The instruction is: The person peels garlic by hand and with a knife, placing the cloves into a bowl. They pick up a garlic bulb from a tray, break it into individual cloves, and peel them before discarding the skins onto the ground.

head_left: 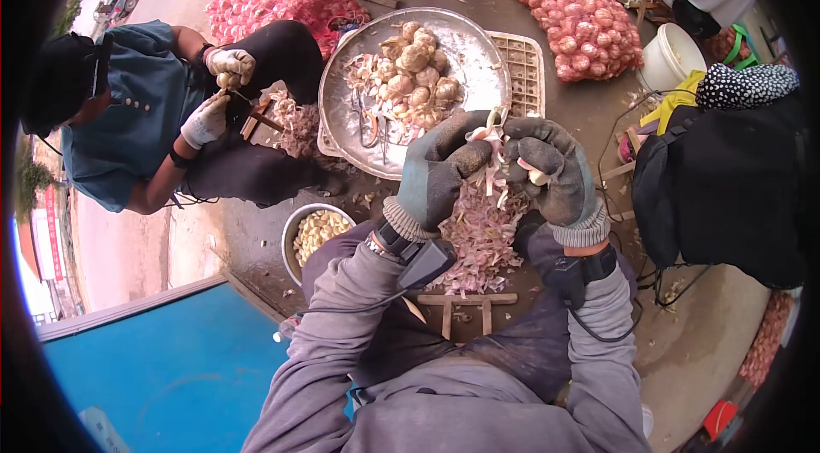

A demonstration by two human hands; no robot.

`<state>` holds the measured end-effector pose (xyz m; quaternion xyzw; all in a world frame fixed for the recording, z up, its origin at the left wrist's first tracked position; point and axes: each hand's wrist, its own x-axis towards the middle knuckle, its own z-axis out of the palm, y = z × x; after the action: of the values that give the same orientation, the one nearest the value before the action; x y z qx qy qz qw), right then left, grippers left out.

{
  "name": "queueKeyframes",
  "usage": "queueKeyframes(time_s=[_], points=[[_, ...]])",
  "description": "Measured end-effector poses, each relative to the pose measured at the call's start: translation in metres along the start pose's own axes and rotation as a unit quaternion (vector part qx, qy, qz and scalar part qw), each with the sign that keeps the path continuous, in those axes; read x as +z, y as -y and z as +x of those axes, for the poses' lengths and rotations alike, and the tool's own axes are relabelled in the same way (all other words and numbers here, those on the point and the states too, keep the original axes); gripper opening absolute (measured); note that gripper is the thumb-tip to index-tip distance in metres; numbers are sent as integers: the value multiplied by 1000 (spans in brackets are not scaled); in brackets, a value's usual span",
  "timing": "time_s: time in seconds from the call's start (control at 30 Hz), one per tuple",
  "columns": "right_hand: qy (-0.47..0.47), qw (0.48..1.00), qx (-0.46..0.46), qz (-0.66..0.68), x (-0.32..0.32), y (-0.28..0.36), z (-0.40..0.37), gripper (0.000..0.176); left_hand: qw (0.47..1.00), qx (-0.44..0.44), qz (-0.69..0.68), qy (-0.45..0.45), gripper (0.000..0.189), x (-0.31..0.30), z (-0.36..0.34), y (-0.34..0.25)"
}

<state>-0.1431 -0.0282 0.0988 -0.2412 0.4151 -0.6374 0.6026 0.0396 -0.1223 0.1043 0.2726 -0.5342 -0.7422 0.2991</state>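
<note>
My left hand (437, 167), in a grey and teal work glove, pinches a strip of garlic skin and stem (491, 135) near the tray's lower right rim. Close to its right, my right hand (553, 169), gloved too, is closed around a partly peeled garlic clove (534, 175). Both hands are over a heap of pinkish peelings (478, 239). Beyond them, a round metal tray (342, 116) holds several whole garlic bulbs (416, 58), loose skins and scissors (373, 130). A metal bowl of peeled cloves (320, 229) stands left of my knee.
At the left sits a co-worker (128, 111) with white gloves, holding garlic. Net sacks of garlic (576, 22) lie at the back. A white bucket (670, 60) and a black bag (717, 188) are on the right. A blue panel (179, 368) is at the lower left.
</note>
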Motion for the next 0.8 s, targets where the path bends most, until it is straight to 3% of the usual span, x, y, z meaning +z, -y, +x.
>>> queueKeyframes(time_s=[0.1,0.17,0.23,0.3,0.37,0.43,0.5,0.53,0.57,0.63,0.73,0.8], points=[[-35,997,-38,-51,-11,1,2,40,995,62,76,-19,47,5,1,6],[-12,997,-28,-71,-8,6,0,36,997,33,73,-7,54,7,0,7],[-9,941,-119,-315,3,-3,2,31,998,32,63,-2,53,8,-1,16],[-26,954,-64,-292,6,-7,1,27,992,29,122,9,53,6,-2,20],[-2,910,-136,-393,-2,-15,3,27,977,65,203,31,56,4,-2,26],[-20,929,-95,-356,3,-15,-2,24,965,106,235,51,57,3,-3,27],[-22,945,-77,-318,-2,-16,-3,22,923,142,349,73,58,8,-7,23],[-42,945,-73,-317,-3,-22,-1,24,926,116,351,78,58,8,-7,22],[-42,945,-71,-317,-4,-20,2,24,927,115,349,77,58,8,-8,25],[-22,984,47,-171,-7,-11,3,28,959,113,255,57,59,8,-10,30],[-23,989,29,-145,-2,-9,3,36,976,62,199,63,61,6,-10,21],[-37,989,24,-144,-3,-10,1,38,969,100,218,55,60,7,-12,20]])
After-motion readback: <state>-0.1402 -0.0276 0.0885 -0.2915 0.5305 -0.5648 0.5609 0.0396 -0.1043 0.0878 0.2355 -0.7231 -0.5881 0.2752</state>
